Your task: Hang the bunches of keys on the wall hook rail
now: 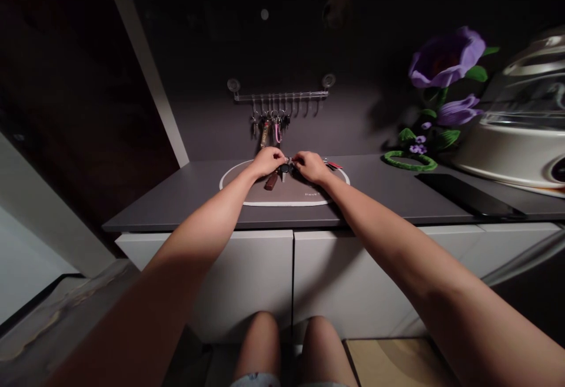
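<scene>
Since the key bunch (pixel 283 169) likely shifts easily, left hand (pixel 266 162) and right hand (pixel 311 167) pinch it from opposite sides over the mat (pixel 300 190), hook rail (pixel 282 97) behind mat.

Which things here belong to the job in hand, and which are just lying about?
In use, it seems:
keys between left hand and right hand
dark red fob
oval mat
possibly hook rail

Apparently just lying about:
purple flower
green ring
black slab
pale appliance

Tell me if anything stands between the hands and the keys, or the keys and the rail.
Nothing visible separates left hand and right hand from the keys at their fingertips. Toward the rail, keyrings hang at left and middle; nothing visible blocks the right hooks.
</scene>
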The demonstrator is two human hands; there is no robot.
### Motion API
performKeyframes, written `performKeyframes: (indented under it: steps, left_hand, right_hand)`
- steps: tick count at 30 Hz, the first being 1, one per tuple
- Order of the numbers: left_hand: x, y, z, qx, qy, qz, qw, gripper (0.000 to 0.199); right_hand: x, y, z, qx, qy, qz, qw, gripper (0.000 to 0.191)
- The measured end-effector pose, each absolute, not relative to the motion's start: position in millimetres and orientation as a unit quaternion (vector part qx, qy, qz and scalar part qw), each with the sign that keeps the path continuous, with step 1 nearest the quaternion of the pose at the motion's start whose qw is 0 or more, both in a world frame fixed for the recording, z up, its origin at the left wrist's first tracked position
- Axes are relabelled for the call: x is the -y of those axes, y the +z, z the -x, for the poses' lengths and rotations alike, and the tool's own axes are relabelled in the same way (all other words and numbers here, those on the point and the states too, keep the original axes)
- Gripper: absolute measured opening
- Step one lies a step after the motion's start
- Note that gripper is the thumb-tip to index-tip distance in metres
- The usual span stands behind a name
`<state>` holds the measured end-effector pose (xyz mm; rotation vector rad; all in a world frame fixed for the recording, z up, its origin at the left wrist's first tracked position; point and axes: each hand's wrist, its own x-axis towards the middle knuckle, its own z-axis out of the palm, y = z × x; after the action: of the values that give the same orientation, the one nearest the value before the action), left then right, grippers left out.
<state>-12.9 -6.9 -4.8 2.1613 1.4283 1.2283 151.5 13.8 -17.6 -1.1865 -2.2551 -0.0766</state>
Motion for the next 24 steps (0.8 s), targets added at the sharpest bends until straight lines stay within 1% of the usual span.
performKeyframes:
  steps: [3, 9, 15, 19, 24]
  left_hand:
    - [7.2, -1.6, 16.4, -0.452, 0.444, -0.754, 0.172, 0.012]
    - [7.1, -0.7, 18.7, -0.407, 0.501, -0.712, 0.278, 0.017]
    - [8.7, 1.9, 16.3, -0.378, 0.546, -0.647, 0.376, 0.020]
    - [6.8, 2.2, 16.8, -0.346, 0.567, -0.619, 0.418, 0.020]
    - [6.1, 2.6, 16.8, -0.328, 0.590, -0.593, 0.439, 0.020]
  right_hand:
    - [-10.3, -15.4, -151.2, 0.845, -0.025, 0.445, 0.297, 0.027]
    - [-6.4, -12.6, -150.4, 0.840, -0.005, 0.440, 0.318, 0.028]
    - [-3.8, -9.8, -147.8, 0.824, 0.034, 0.430, 0.368, 0.025]
    - [-1.5, -6.9, -146.3, 0.806, 0.093, 0.399, 0.428, 0.023]
    - [-5.3, -6.3, -143.9, 0.782, 0.225, 0.306, 0.495, 0.025]
